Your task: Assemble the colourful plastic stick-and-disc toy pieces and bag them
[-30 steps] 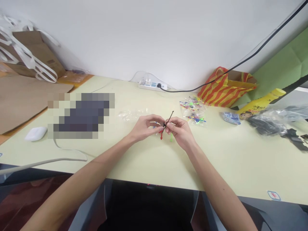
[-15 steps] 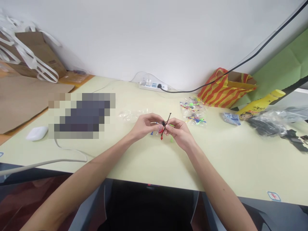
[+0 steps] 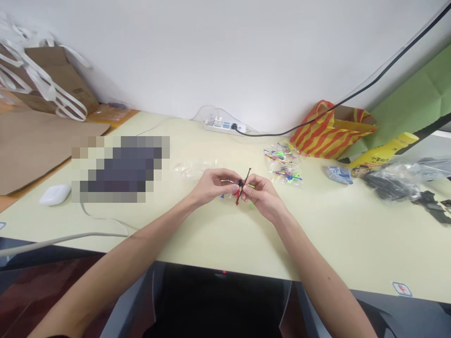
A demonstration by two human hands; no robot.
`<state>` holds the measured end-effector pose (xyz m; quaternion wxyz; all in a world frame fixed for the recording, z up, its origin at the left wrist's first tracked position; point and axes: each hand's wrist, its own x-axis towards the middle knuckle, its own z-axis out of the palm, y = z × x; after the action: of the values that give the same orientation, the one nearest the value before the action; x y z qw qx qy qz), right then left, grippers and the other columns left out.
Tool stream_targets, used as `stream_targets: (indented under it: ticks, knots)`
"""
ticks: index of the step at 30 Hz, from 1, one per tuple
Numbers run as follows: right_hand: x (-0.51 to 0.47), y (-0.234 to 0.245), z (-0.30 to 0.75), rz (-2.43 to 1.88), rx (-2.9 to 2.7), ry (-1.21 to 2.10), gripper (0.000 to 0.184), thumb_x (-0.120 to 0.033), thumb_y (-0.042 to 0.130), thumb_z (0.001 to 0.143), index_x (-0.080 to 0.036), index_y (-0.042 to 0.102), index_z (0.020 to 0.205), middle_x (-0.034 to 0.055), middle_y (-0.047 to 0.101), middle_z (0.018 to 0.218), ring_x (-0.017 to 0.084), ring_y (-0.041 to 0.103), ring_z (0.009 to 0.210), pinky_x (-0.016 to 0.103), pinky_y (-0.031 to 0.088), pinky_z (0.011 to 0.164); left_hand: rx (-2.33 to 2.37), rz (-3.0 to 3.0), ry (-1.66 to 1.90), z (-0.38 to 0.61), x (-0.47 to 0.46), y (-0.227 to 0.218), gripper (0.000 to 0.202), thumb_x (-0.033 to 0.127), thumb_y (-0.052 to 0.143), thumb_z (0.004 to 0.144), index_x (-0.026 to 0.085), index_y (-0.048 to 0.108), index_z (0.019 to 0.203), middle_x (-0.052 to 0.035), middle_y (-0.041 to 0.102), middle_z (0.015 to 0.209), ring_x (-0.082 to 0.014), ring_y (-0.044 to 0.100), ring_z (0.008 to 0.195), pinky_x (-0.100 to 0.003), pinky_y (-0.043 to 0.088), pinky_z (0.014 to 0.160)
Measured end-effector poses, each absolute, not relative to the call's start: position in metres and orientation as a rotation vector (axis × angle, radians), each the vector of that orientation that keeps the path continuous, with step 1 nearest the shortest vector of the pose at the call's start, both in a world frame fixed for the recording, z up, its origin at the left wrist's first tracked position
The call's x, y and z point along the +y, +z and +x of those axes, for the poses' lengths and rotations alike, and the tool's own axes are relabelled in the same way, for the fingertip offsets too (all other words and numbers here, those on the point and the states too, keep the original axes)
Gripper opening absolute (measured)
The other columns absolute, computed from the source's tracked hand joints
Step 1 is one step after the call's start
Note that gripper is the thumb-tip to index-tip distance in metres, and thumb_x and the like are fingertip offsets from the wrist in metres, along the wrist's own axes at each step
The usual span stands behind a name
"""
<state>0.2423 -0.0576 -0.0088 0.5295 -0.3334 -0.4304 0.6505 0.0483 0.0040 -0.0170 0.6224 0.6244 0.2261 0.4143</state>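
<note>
Over the middle of the table, my left hand [image 3: 214,186] pinches a small black and red plastic piece [image 3: 240,182] between thumb and fingertips. Close against it, my right hand [image 3: 263,193] grips a thin black stick [image 3: 248,175] with a red arrow-shaped end pointing down toward me. The stick slants across the piece; my fingers hide whether the two are joined. Small blue [image 3: 222,195] and green [image 3: 252,205] plastic bits show around and below my hands, partly covered by the fingers.
Behind my right hand lie clear bags of colourful small plastic parts [image 3: 282,162]. A striped bag [image 3: 317,134], yellow bottle [image 3: 384,152] and small packet [image 3: 338,174] stand farther right. A power strip [image 3: 223,126] sits by the wall. Left are a white case [image 3: 55,194] and cable [image 3: 70,238].
Both hands keep nearly the same place and grip. The black stick shifts very slightly between the fingers; the rest of the table looks the same.
</note>
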Motion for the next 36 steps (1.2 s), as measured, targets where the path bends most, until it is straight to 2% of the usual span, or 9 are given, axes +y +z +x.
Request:
stream_targets:
  ticks: [10,18,24,29,36]
  knots:
    - [-0.058,-0.010,0.244,-0.811,-1.024,1.594,0.033,-0.034,0.094,0.071,-0.019,0.065,0.078,-0.0001,0.069,0.066,0.013,0.065,0.058,0.026,0.051,0.059,0.535,1.449,0.913,0.046,0.005,-0.017,0.029,0.026,0.090,0.072,0.016,0.081,0.098,-0.0097,0.077,0.097,-0.0181,0.072,0.087,-0.030,0.061,0.079]
    - [-0.059,-0.006,0.244,-0.834,-1.018,1.621,0.036,-0.035,0.093,0.070,-0.020,0.062,0.077,-0.0035,0.062,0.059,0.011,0.057,0.050,0.022,0.037,0.047,0.514,1.437,0.916,0.047,0.003,-0.014,0.028,0.025,0.091,0.071,0.017,0.082,0.096,-0.0100,0.079,0.098,-0.0187,0.073,0.087,-0.030,0.062,0.080]
    - [-0.060,-0.007,0.244,-0.845,-1.008,1.645,0.039,-0.037,0.095,0.067,-0.021,0.060,0.075,-0.0037,0.061,0.059,0.011,0.055,0.050,0.023,0.035,0.046,0.520,1.435,0.915,0.048,0.002,-0.011,0.030,0.028,0.093,0.069,0.016,0.081,0.094,-0.0114,0.079,0.098,-0.0206,0.075,0.086,-0.033,0.063,0.079]
    - [-0.058,-0.010,0.245,-0.824,-0.989,1.653,0.040,-0.039,0.093,0.070,-0.020,0.059,0.074,-0.0049,0.057,0.055,0.010,0.052,0.048,0.021,0.031,0.044,0.523,1.489,0.874,0.051,-0.002,-0.013,0.032,0.030,0.092,0.069,0.014,0.081,0.095,-0.0112,0.079,0.095,-0.0220,0.074,0.087,-0.035,0.065,0.078]
    - [-0.055,-0.008,0.252,-0.812,-1.026,1.659,0.038,-0.041,0.092,0.072,-0.020,0.062,0.080,-0.0044,0.059,0.059,0.010,0.054,0.051,0.022,0.036,0.048,0.506,1.480,0.927,0.057,-0.006,-0.014,0.029,0.029,0.091,0.071,0.015,0.080,0.094,-0.0102,0.076,0.094,-0.0210,0.073,0.085,-0.035,0.065,0.075]
